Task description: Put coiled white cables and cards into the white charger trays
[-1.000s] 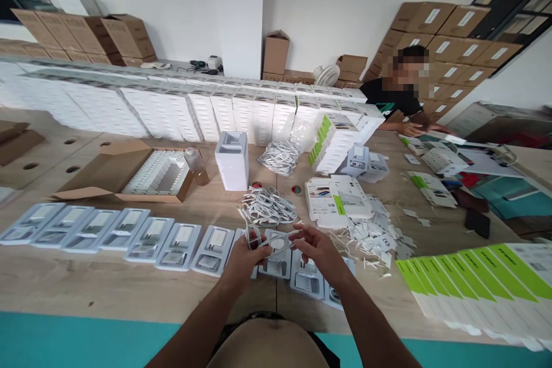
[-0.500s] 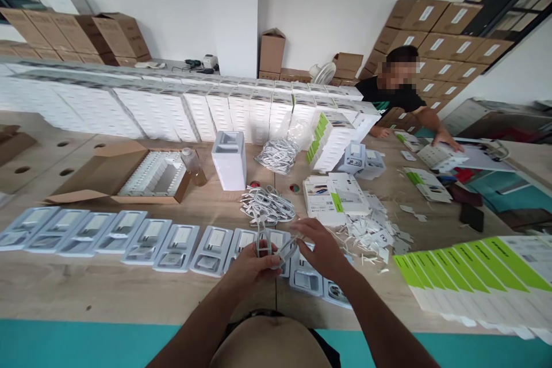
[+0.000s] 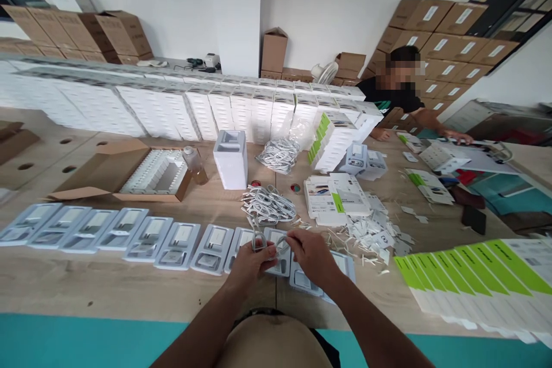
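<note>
White cable (image 3: pixel 259 240), bent into slim loops, sits over the plastic tray row (image 3: pixel 183 261), pinched by left hand (image 3: pixel 246 265) and right hand (image 3: pixel 314 253); wooden tabletop (image 3: pixel 142 292) runs from tray row to near edge.

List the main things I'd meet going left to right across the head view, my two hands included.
Open cardboard carton → clear bottle → left hand → right hand → heap of white scraps → black flat object.

Pers. | L hand (image 3: pixel 249 264), R hand (image 3: pixel 311 256): bare | forearms (image 3: pixel 371 317): bare | torso (image 3: pixel 271 345): rounded | garment (image 3: pixel 326 351): dk., edges only vis.
</note>
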`<state>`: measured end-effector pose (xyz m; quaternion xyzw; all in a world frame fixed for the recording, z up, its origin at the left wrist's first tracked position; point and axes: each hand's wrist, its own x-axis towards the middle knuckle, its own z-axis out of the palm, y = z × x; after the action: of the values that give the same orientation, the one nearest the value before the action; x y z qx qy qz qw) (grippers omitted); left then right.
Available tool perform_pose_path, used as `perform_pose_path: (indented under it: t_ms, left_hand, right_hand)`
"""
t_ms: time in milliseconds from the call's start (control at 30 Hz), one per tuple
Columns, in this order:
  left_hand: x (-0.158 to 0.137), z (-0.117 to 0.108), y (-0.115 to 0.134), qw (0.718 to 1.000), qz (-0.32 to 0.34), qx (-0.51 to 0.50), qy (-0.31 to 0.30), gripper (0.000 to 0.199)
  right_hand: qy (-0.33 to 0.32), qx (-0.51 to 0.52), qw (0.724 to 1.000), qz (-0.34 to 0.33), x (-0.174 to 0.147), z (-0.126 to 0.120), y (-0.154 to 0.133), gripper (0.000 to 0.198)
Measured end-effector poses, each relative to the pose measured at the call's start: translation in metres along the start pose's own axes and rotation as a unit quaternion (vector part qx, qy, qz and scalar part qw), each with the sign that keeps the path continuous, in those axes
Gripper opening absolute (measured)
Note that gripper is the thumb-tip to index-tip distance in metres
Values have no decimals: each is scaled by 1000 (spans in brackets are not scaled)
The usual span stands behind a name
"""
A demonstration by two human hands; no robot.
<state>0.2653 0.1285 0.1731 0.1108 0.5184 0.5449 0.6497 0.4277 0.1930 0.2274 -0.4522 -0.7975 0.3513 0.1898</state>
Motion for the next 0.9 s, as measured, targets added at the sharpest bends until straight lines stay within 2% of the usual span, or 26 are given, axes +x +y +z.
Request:
perform_pose_path:
  t_ms: [67, 133, 200, 267, 300, 367, 433, 467, 533, 567, 633, 700, 733, 800, 900]
  left_hand:
    - [-1, 1, 1, 1000, -7, -16, -6, 36]
    - [-2, 1, 2, 999, -15, -29, -16, 35]
    - [-3, 1, 2, 999, -20, -34, -23, 35]
    - [-2, 0, 1, 999, -22, -29, -26, 35]
    - [-2, -1, -1, 999, -20, -24, -28, 35]
    - [0, -3, -3, 999, -10, -4, -33, 34]
    - [2, -5, -3, 999, 11, 31, -42, 30]
    - [3, -6, -1, 998, 22, 48, -45, 27]
    - [2, -8, 4, 989, 72, 114, -59, 19]
    - [0, -8, 8, 977, 113, 166, -73, 14]
    - [-4, -8, 16, 930, 210, 281, -113, 10]
    - [-8, -7, 22, 877, 281, 361, -148, 17]
    - [-10, -6, 24, 866, 295, 373, -157, 18]
    - [-13, -6, 26, 866, 303, 364, -162, 14]
    - [-14, -8, 25, 911, 263, 285, -143, 3]
  right_hand:
    - [13, 146, 988, 48, 1, 13, 8, 22]
    - [30, 268, 959, 86, 0, 27, 16, 25]
    - [34, 348, 929, 121, -4, 39, 23, 29]
    - [17, 382, 912, 150, -9, 46, 27, 31]
    - [10, 375, 914, 154, -11, 48, 28, 31]
    - [31, 296, 945, 135, -15, 47, 28, 29]
    - [114, 161, 976, 90, -17, 41, 28, 19]
    - [164, 98, 980, 62, -17, 36, 28, 16]
    - [217, 30, 976, 1, -16, 24, 31, 36]
    - [197, 32, 980, -24, -16, 17, 33, 47]
    - [84, 87, 992, -34, -13, 5, 38, 51]
    - [-39, 140, 989, 10, -10, -3, 42, 35]
    - [-76, 149, 985, 33, -8, -5, 43, 28]
    - [-101, 144, 983, 47, -7, -7, 41, 24]
    - [-90, 164, 982, 29, -7, -6, 35, 20]
